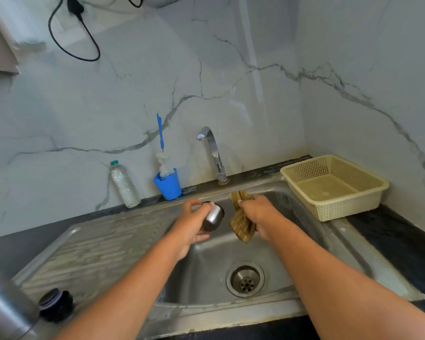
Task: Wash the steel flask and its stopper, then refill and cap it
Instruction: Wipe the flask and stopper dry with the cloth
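At about 8 o'clock, in the bottom corner of the view, the steel flask (3, 312) is cut off by the frame edge and badly blurred. Only a slanted length of its body shows, and its mouth cannot be made out. Just beside it, toward 7 o'clock, the black stopper (56, 306) stands on the ribbed drainboard (103, 249), apart from both hands. Its ribbed top shows, its underside is hidden.

The sink (206, 266) fills the lower middle, with the drain (245, 280) at 6 o'clock. The tap (212, 153) rises behind it near the centre, with no water visible at its spout. At 9 o'clock from the tap a blue cup (168, 186) holds a bottle brush (160, 133) upright, its bristle head partly sunk in the cup. Further toward 9 o'clock a plastic bottle (123, 185) stands by the marble wall. A cream basket (353, 207) sits on the counter at 3 o'clock, its near corner overhanging the sink rim.

Both forearms reach in from 6 o'clock, over the basin. The left hand (192, 224) grips a rounded steel cap (213, 217), fingers curled over its top and thumb under it, so much of it is covered. Just to its right, the right hand (258, 214) clutches a bunched brown striped cloth (241, 224), fingers closed round it. Whether cloth and cap touch is hard to tell.
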Motion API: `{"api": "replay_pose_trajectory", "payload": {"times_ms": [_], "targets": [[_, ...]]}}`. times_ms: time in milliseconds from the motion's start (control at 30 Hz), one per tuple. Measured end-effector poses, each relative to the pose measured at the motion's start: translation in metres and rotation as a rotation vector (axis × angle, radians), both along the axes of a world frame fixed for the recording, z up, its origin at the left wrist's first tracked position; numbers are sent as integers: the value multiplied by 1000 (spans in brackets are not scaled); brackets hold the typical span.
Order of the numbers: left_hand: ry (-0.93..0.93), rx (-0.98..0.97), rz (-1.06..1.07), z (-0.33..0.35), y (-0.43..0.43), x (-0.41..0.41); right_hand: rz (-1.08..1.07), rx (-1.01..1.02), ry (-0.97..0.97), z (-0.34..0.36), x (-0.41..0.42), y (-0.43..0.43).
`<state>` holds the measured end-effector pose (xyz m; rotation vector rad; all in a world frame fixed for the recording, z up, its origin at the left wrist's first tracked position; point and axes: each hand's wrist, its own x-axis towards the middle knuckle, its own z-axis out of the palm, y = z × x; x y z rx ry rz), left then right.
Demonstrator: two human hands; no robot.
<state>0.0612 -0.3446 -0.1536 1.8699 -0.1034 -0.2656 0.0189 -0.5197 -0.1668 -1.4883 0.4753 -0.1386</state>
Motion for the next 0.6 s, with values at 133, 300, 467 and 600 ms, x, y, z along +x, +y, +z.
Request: {"api": "replay_pose_trajectory", "payload": {"times_ms": [133, 300, 467, 600], "targets": [[243, -396, 115, -11, 0, -9, 55, 1, -19, -2, 1, 6], [169, -367, 123, -24, 0, -11, 79, -67, -47, -4, 5, 9], [85, -195, 141, -27, 9, 0, 71, -209, -120, -3, 5, 12], [83, -261, 66, -31, 8, 3, 124, -345, -202, -1, 2, 21]]}}
